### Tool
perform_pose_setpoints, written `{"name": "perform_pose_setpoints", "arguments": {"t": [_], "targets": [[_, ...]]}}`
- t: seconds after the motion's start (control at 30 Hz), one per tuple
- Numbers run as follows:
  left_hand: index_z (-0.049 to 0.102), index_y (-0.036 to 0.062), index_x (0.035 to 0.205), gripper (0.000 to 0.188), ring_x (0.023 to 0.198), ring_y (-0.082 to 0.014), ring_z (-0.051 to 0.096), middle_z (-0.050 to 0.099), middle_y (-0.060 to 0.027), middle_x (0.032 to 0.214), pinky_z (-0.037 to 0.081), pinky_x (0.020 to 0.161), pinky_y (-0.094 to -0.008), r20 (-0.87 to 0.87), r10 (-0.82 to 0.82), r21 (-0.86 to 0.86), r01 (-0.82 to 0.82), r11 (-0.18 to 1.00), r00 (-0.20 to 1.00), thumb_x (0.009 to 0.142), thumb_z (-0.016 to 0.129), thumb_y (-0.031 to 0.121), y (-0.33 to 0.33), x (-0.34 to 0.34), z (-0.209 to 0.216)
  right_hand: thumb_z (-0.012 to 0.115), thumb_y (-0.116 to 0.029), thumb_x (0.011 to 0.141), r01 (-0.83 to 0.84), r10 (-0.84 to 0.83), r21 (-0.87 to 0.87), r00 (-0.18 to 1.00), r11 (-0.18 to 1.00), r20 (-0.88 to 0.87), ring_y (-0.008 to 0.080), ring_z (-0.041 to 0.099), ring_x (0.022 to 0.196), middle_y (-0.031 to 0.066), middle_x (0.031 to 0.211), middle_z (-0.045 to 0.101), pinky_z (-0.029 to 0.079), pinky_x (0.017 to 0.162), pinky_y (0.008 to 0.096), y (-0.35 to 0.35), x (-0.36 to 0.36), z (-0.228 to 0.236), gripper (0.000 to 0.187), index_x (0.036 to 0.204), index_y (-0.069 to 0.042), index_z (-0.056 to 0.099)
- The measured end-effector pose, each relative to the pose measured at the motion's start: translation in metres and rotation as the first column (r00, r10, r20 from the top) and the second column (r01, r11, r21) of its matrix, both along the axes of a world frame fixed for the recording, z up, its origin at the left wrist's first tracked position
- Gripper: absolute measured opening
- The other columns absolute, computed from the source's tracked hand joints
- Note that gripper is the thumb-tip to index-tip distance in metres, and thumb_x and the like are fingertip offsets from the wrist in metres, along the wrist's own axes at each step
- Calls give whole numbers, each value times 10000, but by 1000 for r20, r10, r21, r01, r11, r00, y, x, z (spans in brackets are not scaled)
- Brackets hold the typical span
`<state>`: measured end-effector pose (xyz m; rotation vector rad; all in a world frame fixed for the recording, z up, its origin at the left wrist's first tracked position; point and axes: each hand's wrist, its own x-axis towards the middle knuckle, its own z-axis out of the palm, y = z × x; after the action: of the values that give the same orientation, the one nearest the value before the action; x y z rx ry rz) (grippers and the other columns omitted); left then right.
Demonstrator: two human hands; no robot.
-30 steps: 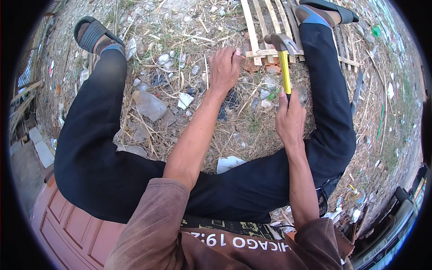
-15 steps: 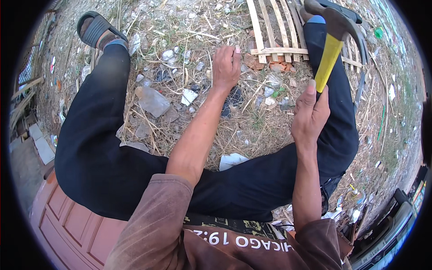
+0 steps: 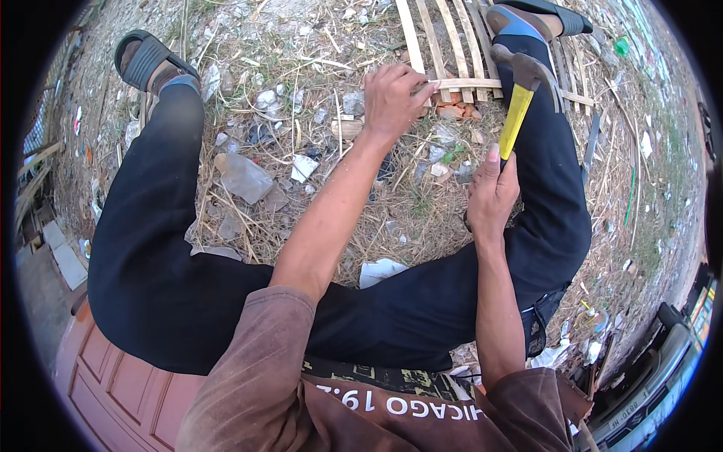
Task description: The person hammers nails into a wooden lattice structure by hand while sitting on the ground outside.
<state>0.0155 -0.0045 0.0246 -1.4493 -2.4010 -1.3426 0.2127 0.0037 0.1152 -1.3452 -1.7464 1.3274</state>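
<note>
My right hand [image 3: 493, 192] is wrapped round the yellow handle of a hammer [image 3: 518, 113]. Its metal head points away from me, over my right shin. My left hand [image 3: 393, 104] is closed, with thumb and forefinger together at the left end of a crosspiece on a wooden slat frame [image 3: 467, 83]. Whatever those fingers may pinch is too small to make out. Several thin pale slats run away from me across the crosspiece. Under it sit broken orange brick pieces [image 3: 456, 111].
My legs in black trousers spread to both sides, the right foot beside the frame. On the strawy ground lie a clouded clear chunk [image 3: 245, 178], a white shard [image 3: 303, 168], a short wood block [image 3: 346, 129] and a blade-like strip [image 3: 591, 143]. A reddish panelled door [image 3: 139, 388] is at lower left.
My left hand has moved right and slightly away, to the end of the crosspiece. The hammer has come down and left in my right hand. The whole view has shifted a little.
</note>
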Motion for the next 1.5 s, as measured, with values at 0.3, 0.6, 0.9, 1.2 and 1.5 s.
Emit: {"name": "perform_pose_setpoints", "arguments": {"t": [0.3, 0.6, 0.9, 1.2, 1.5], "targets": [[744, 66, 786, 216, 601, -204, 592, 612, -43, 693, 449, 545, -348, 73, 66, 95, -73, 993, 995, 805, 794, 275, 6, 6, -6, 473, -268, 1045, -140, 111, 68, 941, 988, 319, 360, 540, 498, 170, 579, 515, 395, 500, 442, -13, -3, -1, 277, 952, -11, 514], [719, 62, 880, 283, 623, -171, 609, 623, -22, 690, 457, 567, -339, 187, 92, 120, -115, 986, 978, 760, 836, 289, 6, 6, -17, 499, -251, 1036, -223, 166, 167, 939, 961, 300, 373, 553, 491, 165, 578, 522, 390, 475, 437, 3, -19, 42, 262, 937, -8, 489], [563, 75, 1062, 492, 679, -181, 624, 634, -21, 731, 490, 635, -348, 259, 132, 77, -157, 985, 957, 729, 866, 273, 11, 10, -17, 503, -255, 1031, -298, 195, 187, 881, 936, 431, 428, 577, 540, 212, 621, 565, 409, 483, 452, 7, -11, 15, 262, 941, -10, 482], [549, 70, 1144, 612, 897, -209, 515, 575, -25, 920, 442, 816, -364, 218, 144, 65, -161, 985, 965, 698, 881, 325, 10, 7, -19, 499, -240, 1035, -322, 195, 197, 855, 926, 480, 415, 543, 507, 192, 589, 528, 398, 477, 439, 12, -13, 16, 254, 938, -6, 479], [541, 64, 1167, 649, 918, -205, 512, 565, -15, 908, 446, 827, -370, 136, 138, 52, -146, 988, 981, 699, 877, 361, 10, 6, -21, 513, -230, 1029, -332, 198, 240, 870, 912, 452, 363, 590, 509, 178, 594, 541, 407, 485, 448, 11, -14, 2, 239, 981, 4, 506]]}}
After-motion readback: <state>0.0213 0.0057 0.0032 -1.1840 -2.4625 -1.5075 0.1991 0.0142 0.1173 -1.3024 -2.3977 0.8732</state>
